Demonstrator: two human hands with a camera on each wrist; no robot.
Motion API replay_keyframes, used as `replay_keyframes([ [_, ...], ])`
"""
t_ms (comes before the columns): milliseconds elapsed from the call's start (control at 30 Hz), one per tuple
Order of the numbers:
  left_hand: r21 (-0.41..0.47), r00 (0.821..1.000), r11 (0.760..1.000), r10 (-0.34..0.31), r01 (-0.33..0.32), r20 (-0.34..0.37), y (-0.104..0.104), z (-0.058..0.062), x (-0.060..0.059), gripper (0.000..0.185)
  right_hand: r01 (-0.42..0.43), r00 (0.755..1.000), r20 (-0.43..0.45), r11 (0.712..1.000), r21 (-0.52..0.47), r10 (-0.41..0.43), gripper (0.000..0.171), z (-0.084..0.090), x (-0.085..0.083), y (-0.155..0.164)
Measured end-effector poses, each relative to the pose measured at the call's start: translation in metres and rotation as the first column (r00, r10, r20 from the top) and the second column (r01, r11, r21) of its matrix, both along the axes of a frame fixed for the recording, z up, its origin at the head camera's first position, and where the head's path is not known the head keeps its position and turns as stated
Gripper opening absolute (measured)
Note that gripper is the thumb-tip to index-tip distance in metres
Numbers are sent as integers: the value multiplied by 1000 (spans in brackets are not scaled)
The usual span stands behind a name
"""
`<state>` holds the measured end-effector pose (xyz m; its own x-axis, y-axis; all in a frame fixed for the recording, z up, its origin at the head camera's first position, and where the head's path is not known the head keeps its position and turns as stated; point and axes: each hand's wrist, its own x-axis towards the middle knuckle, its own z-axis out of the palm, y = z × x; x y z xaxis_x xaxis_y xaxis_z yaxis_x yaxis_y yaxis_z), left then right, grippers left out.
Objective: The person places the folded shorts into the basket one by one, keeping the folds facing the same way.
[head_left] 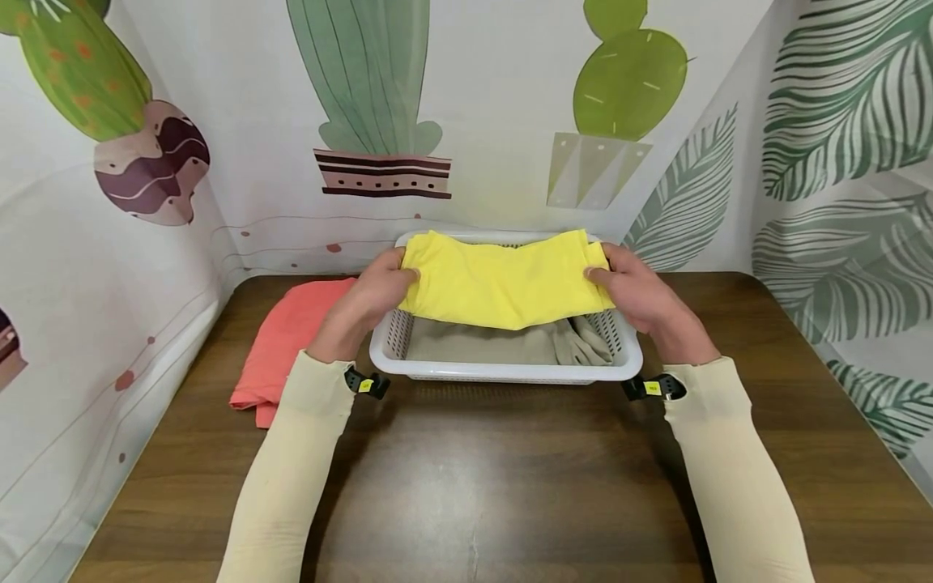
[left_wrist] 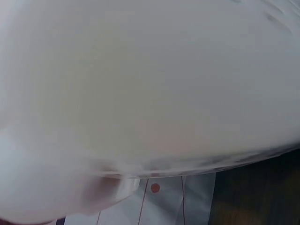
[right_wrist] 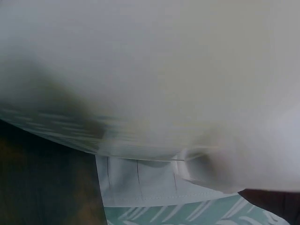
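Observation:
A folded yellow cloth [head_left: 510, 279] is stretched between both hands above a white plastic basket [head_left: 503, 372] in the head view. My left hand [head_left: 379, 287] pinches its left end, thumb on top. The right hand [head_left: 637, 287] grips the other end the same way. Below the yellow cloth, a folded grey-beige cloth [head_left: 481, 343] lies in the basket, bunched at its right end. Both wrist views are mostly filled by a blurred pale surface, so the hands' undersides cannot be made out there.
A folded coral-red cloth [head_left: 291, 340] lies on the brown wooden table [head_left: 466, 478], left of the basket and partly behind the left forearm. Behind the table hangs a white backdrop [head_left: 496, 105] printed with cacti and leaves.

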<state>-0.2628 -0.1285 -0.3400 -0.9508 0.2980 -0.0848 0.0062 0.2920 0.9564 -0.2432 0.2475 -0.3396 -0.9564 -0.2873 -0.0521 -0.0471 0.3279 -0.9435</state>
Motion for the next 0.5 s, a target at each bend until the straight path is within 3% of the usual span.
replay_keyframes([
  [300, -5, 1000, 1000, -13, 13, -10, 2, -1, 0, 36, -22, 1000, 7, 1000, 7, 22, 44, 1, 1, -1],
  [500, -53, 1000, 998, 19, -20, -23, 5, -3, -1, 36, -27, 1000, 10, 1000, -2, 27, 43, 0, 0, -2],
])
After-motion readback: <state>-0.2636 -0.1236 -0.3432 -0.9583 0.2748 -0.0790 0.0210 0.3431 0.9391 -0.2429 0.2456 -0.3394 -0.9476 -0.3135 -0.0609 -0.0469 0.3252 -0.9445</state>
